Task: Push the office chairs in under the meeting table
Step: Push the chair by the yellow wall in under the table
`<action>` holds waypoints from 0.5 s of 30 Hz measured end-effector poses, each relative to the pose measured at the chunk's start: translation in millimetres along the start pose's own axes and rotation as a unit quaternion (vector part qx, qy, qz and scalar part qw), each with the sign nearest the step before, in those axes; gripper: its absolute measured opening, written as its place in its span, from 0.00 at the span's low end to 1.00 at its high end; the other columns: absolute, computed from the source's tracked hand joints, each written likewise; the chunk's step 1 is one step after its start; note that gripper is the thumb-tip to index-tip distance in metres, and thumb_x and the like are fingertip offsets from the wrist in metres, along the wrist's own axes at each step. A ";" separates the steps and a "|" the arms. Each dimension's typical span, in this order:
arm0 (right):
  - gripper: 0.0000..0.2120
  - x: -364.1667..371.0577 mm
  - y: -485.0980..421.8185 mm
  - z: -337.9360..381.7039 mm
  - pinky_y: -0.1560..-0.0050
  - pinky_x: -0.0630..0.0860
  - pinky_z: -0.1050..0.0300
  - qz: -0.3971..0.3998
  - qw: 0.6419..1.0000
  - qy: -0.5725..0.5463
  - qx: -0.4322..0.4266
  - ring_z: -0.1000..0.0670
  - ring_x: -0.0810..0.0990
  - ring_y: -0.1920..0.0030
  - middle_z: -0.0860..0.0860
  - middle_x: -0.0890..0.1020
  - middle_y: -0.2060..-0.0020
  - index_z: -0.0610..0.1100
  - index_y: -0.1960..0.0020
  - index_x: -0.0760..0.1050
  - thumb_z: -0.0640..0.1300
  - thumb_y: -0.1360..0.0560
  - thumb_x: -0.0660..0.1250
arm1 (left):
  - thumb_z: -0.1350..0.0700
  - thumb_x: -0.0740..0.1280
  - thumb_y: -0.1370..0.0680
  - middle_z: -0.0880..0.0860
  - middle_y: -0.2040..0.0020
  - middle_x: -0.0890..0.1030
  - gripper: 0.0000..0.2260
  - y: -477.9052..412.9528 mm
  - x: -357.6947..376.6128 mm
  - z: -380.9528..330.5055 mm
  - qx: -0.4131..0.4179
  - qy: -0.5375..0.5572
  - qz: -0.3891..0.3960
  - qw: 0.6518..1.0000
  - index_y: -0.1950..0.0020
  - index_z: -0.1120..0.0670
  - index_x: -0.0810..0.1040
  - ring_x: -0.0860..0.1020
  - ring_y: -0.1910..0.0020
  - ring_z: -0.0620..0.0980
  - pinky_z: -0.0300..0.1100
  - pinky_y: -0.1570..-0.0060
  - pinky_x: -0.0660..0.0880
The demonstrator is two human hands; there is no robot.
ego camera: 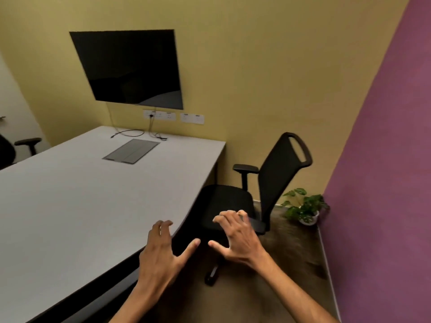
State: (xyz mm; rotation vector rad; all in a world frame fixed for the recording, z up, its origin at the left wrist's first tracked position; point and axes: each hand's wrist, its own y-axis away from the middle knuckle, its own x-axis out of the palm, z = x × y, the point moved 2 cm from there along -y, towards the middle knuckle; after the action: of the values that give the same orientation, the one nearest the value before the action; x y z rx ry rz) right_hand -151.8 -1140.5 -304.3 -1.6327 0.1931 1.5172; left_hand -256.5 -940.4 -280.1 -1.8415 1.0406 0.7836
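- Your left hand [161, 250] and right hand [235, 238] hover with fingers [166, 223] spread and curled, gripping nothing, seemingly poised to take hold.
- The black office chair [235, 201] stands at the table's [81, 201] right edge near the far corner, seat partly tucked under, backrest angled away, so it likely needs squaring and a push.
- Another chair [25, 145] waits past the far left edge.

meeting table [70, 206]: big pale grey top, dark edge, runs up to the yellow wall | on it: flush grey cable hatch [131, 151] near the far end, plus a loose black cable [128, 132] by the wall | floor [279, 287]: dark brown, carries a black office chair [233, 203] and a small potted plant [305, 207] in the corner
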 end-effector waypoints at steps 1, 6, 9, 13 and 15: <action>0.26 -14.9 11.4 -26.8 0.37 0.61 0.50 -0.011 1.000 0.019 0.019 0.51 0.71 0.40 0.53 0.73 0.43 0.51 0.39 0.68 0.67 0.28 0.60 | 0.23 0.54 0.32 0.51 0.36 0.71 0.39 -5.8 12.4 -25.0 0.009 0.007 -0.009 1.000 0.34 0.51 0.66 0.72 0.38 0.52 0.51 0.52 0.77; 0.25 -73.4 52.6 -131.6 0.38 0.61 0.48 -0.087 0.984 0.079 0.134 0.48 0.71 0.39 0.51 0.74 0.41 0.49 0.37 0.69 0.64 0.27 0.60 | 0.24 0.48 0.29 0.58 0.25 0.62 0.44 -30.6 70.6 -122.6 0.037 0.000 -0.007 0.999 0.25 0.55 0.59 0.59 0.25 0.56 0.58 0.27 0.57; 0.27 -104.3 69.5 -179.9 0.37 0.63 0.42 -0.129 0.963 0.096 0.214 0.46 0.71 0.38 0.47 0.74 0.39 0.46 0.35 0.69 0.63 0.26 0.60 | 0.24 0.46 0.29 0.58 0.21 0.55 0.46 -45.1 96.8 -168.6 0.061 0.010 -0.011 0.998 0.23 0.56 0.54 0.51 0.22 0.54 0.58 0.25 0.51; 0.31 -129.5 85.2 -221.3 0.36 0.63 0.39 -0.137 0.947 0.113 0.268 0.45 0.70 0.35 0.45 0.73 0.35 0.44 0.31 0.67 0.63 0.26 0.57 | 0.25 0.47 0.28 0.57 0.20 0.50 0.46 -59.5 123.2 -212.2 0.095 0.019 -0.003 0.995 0.22 0.56 0.50 0.45 0.22 0.52 0.58 0.24 0.49; 0.32 -135.7 90.1 -237.9 0.34 0.63 0.38 -0.145 0.941 0.107 0.287 0.44 0.68 0.33 0.45 0.72 0.33 0.44 0.30 0.66 0.64 0.26 0.55 | 0.25 0.47 0.28 0.57 0.20 0.49 0.46 -71.6 131.9 -228.0 0.106 0.019 -0.009 0.994 0.22 0.57 0.49 0.45 0.22 0.52 0.58 0.24 0.49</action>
State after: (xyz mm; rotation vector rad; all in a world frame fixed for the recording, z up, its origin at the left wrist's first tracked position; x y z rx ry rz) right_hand -67.7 -1412.7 -259.5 -1.2775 0.4472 0.9383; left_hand -109.1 -1169.4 -262.5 -1.6868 1.0863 0.6046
